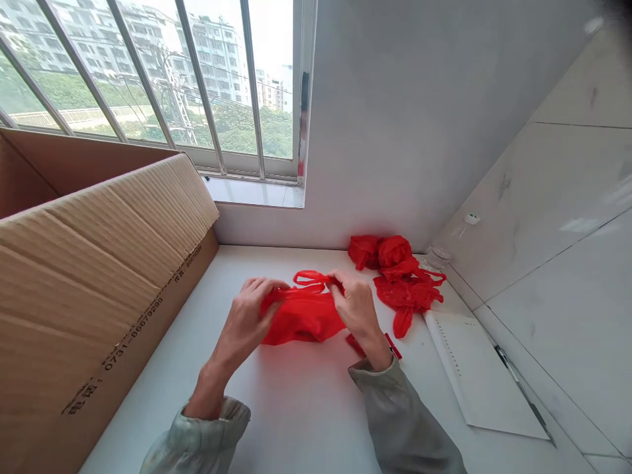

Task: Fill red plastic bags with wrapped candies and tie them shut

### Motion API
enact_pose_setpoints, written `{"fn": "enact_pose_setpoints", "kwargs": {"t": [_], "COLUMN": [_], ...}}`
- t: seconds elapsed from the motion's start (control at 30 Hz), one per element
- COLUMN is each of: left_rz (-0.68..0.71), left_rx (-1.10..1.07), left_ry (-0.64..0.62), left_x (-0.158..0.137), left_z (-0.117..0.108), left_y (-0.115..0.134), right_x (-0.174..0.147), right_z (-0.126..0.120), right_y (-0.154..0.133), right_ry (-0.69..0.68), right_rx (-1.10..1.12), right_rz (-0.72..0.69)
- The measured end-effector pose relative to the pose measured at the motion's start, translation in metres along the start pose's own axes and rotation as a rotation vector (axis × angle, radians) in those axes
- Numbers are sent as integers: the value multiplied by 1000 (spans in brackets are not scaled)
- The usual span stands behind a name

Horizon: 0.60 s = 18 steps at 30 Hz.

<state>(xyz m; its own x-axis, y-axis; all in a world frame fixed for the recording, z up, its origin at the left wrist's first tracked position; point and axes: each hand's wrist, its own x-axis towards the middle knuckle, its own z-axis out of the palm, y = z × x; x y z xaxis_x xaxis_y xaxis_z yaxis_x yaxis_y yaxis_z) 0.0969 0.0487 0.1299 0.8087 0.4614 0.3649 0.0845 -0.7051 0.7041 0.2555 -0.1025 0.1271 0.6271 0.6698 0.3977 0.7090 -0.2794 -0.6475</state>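
A red plastic bag [306, 319] is stretched between my two hands just over the white table. My left hand [254, 306] pinches its top edge on the left, fingers closed. On the right, my right hand [353, 299] grips the bag's other top corner, close to where the handle loops [310, 278] stick up. The bag's body hangs down toward me, and its lower folds are partly in shadow. Beneath my right wrist lies a small dark-red flat item [394, 347], mostly covered by the arm.
A large open cardboard box [113, 237] stands on the left. Crumpled red plastic bags [409, 289] lie at the back right, beside a clear bottle [439, 253]. A white notebook [488, 375] and a pen [516, 378] rest along the tiled wall. Behind is a barred window [222, 99].
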Motion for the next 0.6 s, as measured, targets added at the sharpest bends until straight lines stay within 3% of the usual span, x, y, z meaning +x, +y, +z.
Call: {"fn": "enact_pose_setpoints", "kwargs": {"t": [0.1, 0.23, 0.6], "left_rz": [-76, -47, 144], "left_rx": [-127, -219, -1], "left_ry": [-19, -111, -142], "left_x": [-1, -4, -16], "left_z": [-17, -33, -70], "left_y": [-7, -3, 9], "right_x": [3, 5, 0], "right_z": [-15, -27, -54], "right_y": [14, 22, 29], "right_ry": [141, 211, 265], "right_rx": [51, 134, 157], "right_rz": [120, 189, 165]}}
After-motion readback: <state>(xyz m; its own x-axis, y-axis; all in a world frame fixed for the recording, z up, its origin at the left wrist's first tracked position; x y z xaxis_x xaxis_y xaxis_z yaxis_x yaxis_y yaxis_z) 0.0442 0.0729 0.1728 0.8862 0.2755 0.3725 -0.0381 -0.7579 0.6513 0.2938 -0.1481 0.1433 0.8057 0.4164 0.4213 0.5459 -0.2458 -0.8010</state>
